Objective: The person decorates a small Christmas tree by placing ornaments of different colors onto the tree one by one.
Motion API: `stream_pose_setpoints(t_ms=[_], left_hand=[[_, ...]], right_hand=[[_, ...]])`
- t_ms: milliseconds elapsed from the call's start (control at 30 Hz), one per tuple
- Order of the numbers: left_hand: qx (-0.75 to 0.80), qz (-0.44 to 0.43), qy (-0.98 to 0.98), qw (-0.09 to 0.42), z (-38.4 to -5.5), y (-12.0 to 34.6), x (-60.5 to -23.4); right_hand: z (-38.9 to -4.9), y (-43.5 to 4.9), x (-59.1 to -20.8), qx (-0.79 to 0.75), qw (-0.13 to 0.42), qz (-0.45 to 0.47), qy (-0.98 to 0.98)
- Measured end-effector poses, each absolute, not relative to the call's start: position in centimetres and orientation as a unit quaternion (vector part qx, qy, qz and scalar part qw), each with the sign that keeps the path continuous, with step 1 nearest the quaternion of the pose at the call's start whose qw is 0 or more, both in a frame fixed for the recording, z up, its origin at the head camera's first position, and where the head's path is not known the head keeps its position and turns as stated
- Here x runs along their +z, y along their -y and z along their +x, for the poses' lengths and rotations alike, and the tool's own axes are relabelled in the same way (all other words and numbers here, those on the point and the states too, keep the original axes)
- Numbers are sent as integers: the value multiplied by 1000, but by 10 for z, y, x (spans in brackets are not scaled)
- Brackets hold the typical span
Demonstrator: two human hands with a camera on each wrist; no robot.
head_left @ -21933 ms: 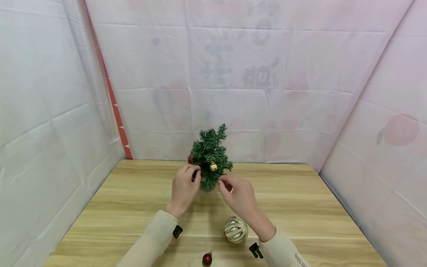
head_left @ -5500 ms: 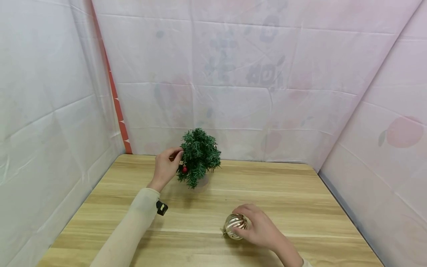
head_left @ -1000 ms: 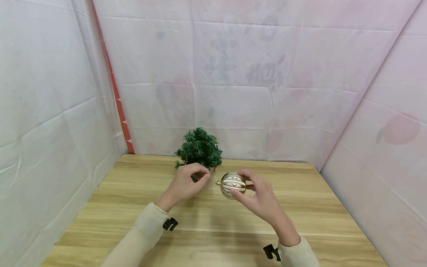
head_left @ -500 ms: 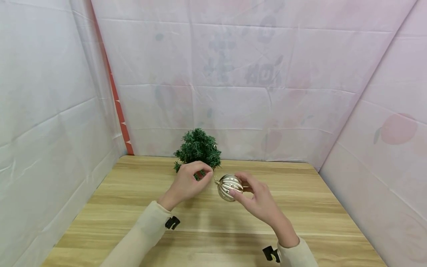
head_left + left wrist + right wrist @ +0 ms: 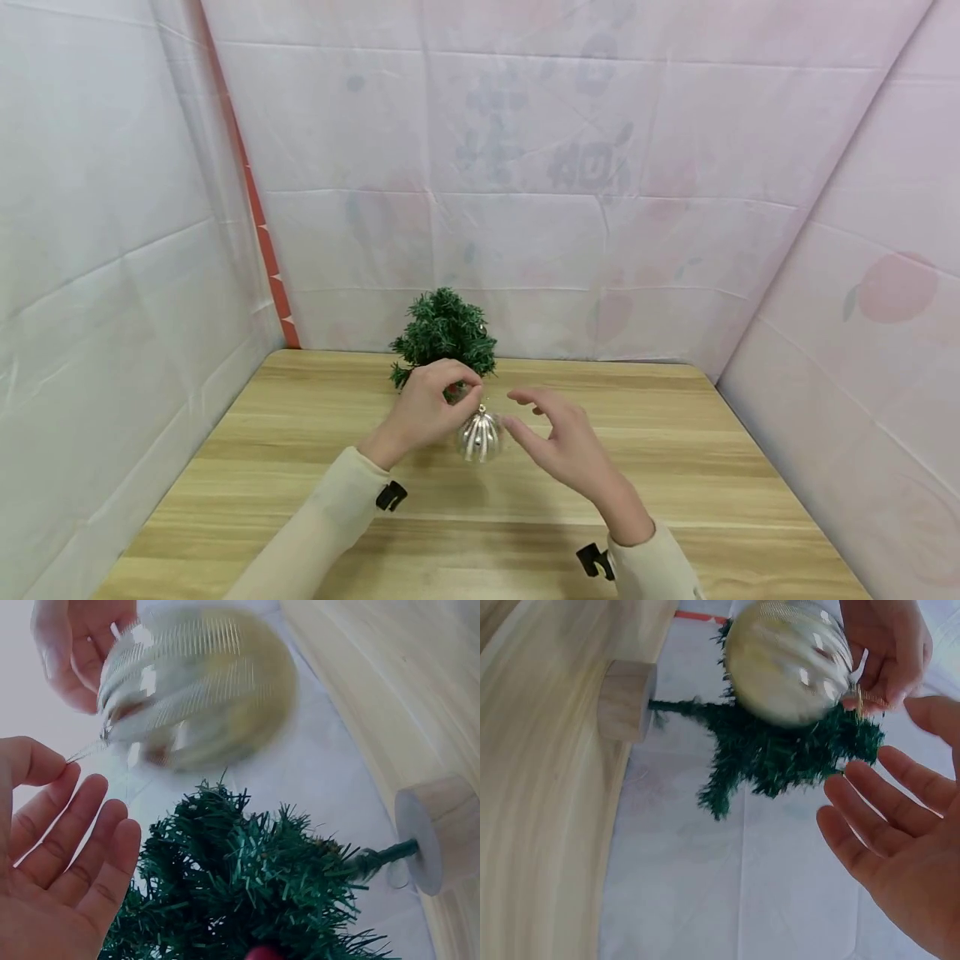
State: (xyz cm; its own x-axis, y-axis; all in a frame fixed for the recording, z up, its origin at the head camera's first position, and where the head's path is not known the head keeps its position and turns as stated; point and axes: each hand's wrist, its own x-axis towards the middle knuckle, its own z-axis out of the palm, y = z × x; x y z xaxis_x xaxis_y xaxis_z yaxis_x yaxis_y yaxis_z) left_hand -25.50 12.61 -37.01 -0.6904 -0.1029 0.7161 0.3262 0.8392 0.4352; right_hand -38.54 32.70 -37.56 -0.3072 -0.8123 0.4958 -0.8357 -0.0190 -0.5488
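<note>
My left hand (image 5: 429, 410) pinches the thin hanging string of a large gold striped bauble (image 5: 480, 437) between thumb and index finger. The bauble (image 5: 199, 686) hangs from that string, blurred by motion in both wrist views. To its right, my right hand (image 5: 562, 437) is off the bauble, thumb and fingers spread apart. Directly behind the left hand stands a small green Christmas tree (image 5: 444, 329), its lower front covered by that hand. In the left wrist view, part of a red bauble (image 5: 264, 952) shows at the tree's edge.
The tree's round wooden base (image 5: 626, 701) rests on the wood-grain table (image 5: 637, 467). White cloth walls (image 5: 525, 250) enclose the back and sides. A black clip-like piece sits at each wrist.
My right hand has let go of the gold bauble, which swung left and down and now hangs from the left hand's pinch. Earlier, the right hand held it sideways.
</note>
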Motion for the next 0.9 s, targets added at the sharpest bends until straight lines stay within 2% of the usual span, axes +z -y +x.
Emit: stream_pose_setpoints(t_ms=[367,600,900], left_hand=[[-244,-55,897,364,-259,-125,-356],[-229,-57,892,385,-258,-119,-351],[-219,-62,893,389,-259,-115,-343]], right_hand=[[-383,-296,-360,412,109,618,660],[-383,-282,-356,426,105,623,648],[-383,-270,-356,457,132,598,645]])
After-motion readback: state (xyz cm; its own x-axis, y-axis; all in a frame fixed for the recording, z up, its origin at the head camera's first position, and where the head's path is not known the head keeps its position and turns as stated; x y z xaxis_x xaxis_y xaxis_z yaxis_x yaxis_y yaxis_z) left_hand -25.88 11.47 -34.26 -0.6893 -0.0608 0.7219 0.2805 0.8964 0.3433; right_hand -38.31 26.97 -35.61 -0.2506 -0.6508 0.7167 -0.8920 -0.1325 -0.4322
